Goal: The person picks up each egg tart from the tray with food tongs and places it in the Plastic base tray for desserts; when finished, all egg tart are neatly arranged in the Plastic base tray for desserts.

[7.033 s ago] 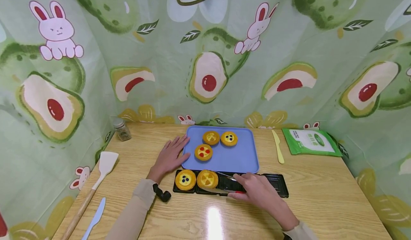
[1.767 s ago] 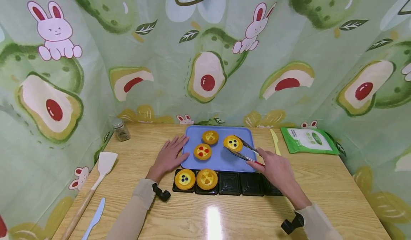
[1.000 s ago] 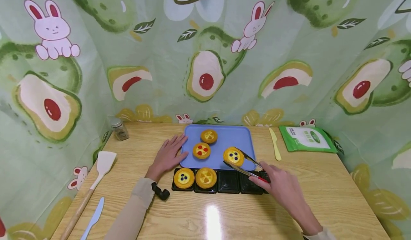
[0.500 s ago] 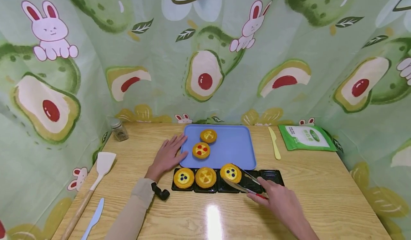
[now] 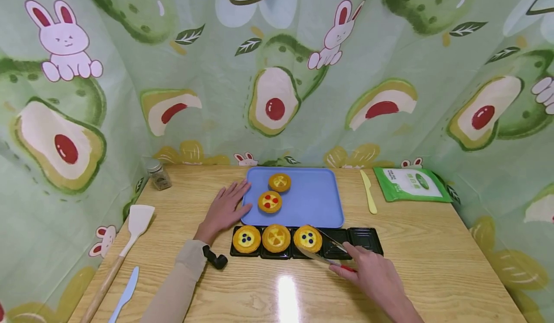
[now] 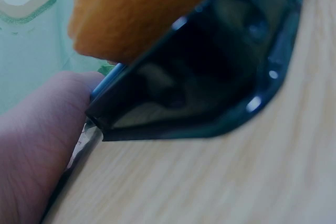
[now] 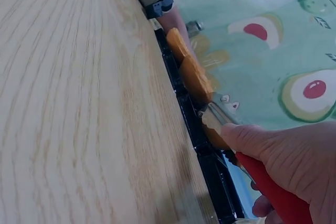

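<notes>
The right hand [image 5: 368, 277] grips the red-handled tongs [image 5: 324, 251], and between their blades sits the blueberry tart [image 5: 308, 238], down over the third cup of the black tray [image 5: 365, 239], just beside the yellow tart [image 5: 276, 237] and the other blueberry tart [image 5: 246, 239] in the first two cups. The left hand [image 5: 222, 210] lies flat, fingers spread and relaxed, on the table [image 5: 433, 265] against the left edge of the blue tray [image 5: 318, 200], holding nothing. On that blue tray the red-dotted tart [image 5: 270, 201] and another yellow tart [image 5: 279, 182] wait. To do this well, I'd judge the tart should sit level and centred in its cup before the squeeze on the tongs eases, then the blades should spread gently and lift straight up so they don't drag the pastry or nudge its neighbour. The head view gives the whole layout: which cup, how many remain bare, the spatula [image 5: 130, 236] and pale blue knife [image 5: 125, 294] at left, the green pouch [image 5: 411, 184] at right. The right wrist view adds the low side-on look: thumb on the red handle [image 7: 275, 195], a metal blade [image 7: 212, 116] against the tart's side, the row of tarts rising above the tray rim. The left wrist view is too close and blurred to say much.
</notes>
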